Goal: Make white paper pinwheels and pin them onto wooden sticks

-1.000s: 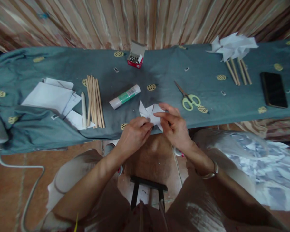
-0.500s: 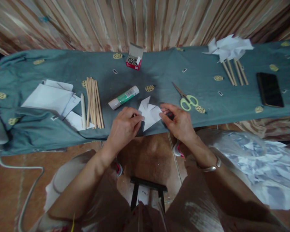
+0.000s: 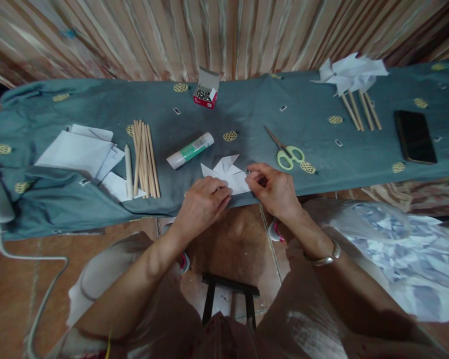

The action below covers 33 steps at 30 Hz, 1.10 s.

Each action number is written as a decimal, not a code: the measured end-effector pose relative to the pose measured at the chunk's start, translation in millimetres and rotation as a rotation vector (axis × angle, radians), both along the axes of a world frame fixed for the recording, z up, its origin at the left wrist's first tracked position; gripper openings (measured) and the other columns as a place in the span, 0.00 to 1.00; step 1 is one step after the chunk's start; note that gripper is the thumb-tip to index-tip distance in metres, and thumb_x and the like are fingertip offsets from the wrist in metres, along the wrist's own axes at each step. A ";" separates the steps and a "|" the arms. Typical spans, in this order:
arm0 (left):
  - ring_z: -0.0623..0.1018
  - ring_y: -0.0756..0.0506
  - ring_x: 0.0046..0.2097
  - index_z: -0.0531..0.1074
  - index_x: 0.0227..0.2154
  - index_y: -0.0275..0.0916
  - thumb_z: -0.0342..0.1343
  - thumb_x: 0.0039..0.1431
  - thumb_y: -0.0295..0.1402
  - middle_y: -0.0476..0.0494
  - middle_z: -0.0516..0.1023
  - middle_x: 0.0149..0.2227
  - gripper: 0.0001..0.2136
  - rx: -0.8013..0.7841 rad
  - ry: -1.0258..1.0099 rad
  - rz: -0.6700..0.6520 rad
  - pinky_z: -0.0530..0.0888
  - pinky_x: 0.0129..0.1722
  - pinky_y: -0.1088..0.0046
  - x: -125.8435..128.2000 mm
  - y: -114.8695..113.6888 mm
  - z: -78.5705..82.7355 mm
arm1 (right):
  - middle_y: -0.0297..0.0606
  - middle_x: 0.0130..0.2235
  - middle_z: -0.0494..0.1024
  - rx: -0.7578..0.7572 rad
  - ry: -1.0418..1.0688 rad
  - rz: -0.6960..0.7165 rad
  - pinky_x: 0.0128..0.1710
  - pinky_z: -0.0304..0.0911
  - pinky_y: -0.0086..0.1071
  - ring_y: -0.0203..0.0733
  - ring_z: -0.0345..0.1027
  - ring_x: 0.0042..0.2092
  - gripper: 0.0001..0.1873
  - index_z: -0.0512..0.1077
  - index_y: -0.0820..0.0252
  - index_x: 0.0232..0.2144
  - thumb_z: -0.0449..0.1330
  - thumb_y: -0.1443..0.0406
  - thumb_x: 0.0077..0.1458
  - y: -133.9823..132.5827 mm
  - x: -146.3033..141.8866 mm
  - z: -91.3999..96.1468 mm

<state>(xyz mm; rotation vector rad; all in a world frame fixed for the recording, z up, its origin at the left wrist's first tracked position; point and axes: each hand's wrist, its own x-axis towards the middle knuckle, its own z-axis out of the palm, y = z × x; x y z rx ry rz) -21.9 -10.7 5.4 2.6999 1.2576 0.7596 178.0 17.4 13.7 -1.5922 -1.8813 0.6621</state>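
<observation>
A white paper pinwheel [image 3: 230, 175], its blades partly folded, lies near the front edge of the cloth-covered table between both my hands. My left hand [image 3: 205, 199] grips its lower left part, thumb and fingers pressed together over the paper. Its right corner is pinched between the thumb and forefinger of my right hand [image 3: 271, 189]; the fingertips partly hide that spot. A glue stick [image 3: 190, 150] with a green label lies beyond my left hand. Green-handled scissors [image 3: 285, 149] rest just past my right hand.
Wooden sticks [image 3: 145, 159] and white paper sheets [image 3: 77, 149] lie at left. A red box of metal tacks [image 3: 205, 94] stands open at the back. Finished pinwheels [image 3: 353, 72] and a black phone [image 3: 415, 137] are at right. A bag of paper scraps [image 3: 407, 254] sits below.
The pinwheel has turned and now lies lower, flatter on the cloth. My left hand has shifted down and right along its edge; my right hand stays at the right corner.
</observation>
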 end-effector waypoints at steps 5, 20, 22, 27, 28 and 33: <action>0.78 0.44 0.40 0.76 0.38 0.33 0.53 0.64 0.28 0.40 0.79 0.38 0.07 0.035 -0.061 0.005 0.76 0.40 0.68 -2.1 -1.6 -0.2 | 0.38 0.37 0.81 0.048 0.002 0.055 0.43 0.69 0.39 0.43 0.74 0.37 0.13 0.76 0.58 0.41 0.59 0.69 0.53 -1.1 2.3 1.4; 0.76 0.46 0.37 0.75 0.37 0.35 0.52 0.66 0.28 0.43 0.79 0.36 0.07 0.084 0.027 -0.036 0.71 0.35 0.69 -6.0 -5.5 8.6 | 0.37 0.65 0.63 -0.045 0.148 0.374 0.65 0.52 0.54 0.54 0.57 0.65 0.11 0.78 0.51 0.38 0.66 0.66 0.50 -2.8 22.3 3.3; 0.75 0.45 0.37 0.75 0.38 0.35 0.51 0.66 0.28 0.44 0.79 0.36 0.07 0.080 0.042 -0.051 0.70 0.34 0.68 -6.7 -6.3 9.7 | 0.35 0.64 0.65 -0.037 0.164 0.378 0.65 0.53 0.54 0.53 0.58 0.65 0.07 0.79 0.50 0.35 0.66 0.65 0.51 -2.6 21.0 1.9; 0.74 0.45 0.37 0.74 0.39 0.35 0.52 0.66 0.26 0.45 0.79 0.36 0.06 0.061 0.051 -0.069 0.68 0.34 0.68 -6.9 -8.9 10.3 | 0.35 0.62 0.68 -0.029 0.165 0.367 0.64 0.54 0.53 0.52 0.59 0.64 0.05 0.80 0.51 0.32 0.66 0.66 0.51 -0.9 15.7 0.5; 0.74 0.45 0.37 0.74 0.39 0.35 0.52 0.66 0.26 0.44 0.79 0.36 0.06 0.058 0.057 -0.070 0.68 0.34 0.68 -6.9 -9.4 9.9 | 0.36 0.61 0.69 -0.027 0.155 0.360 0.64 0.54 0.53 0.52 0.60 0.64 0.05 0.80 0.52 0.32 0.66 0.66 0.51 -0.5 14.2 0.3; 0.74 0.45 0.39 0.74 0.40 0.35 0.52 0.66 0.27 0.43 0.80 0.38 0.07 0.053 0.080 -0.065 0.69 0.35 0.67 -6.5 -11.1 6.2 | 0.37 0.59 0.72 0.012 0.114 0.311 0.62 0.56 0.53 0.52 0.61 0.62 0.01 0.78 0.53 0.29 0.67 0.65 0.50 0.5 6.5 -2.0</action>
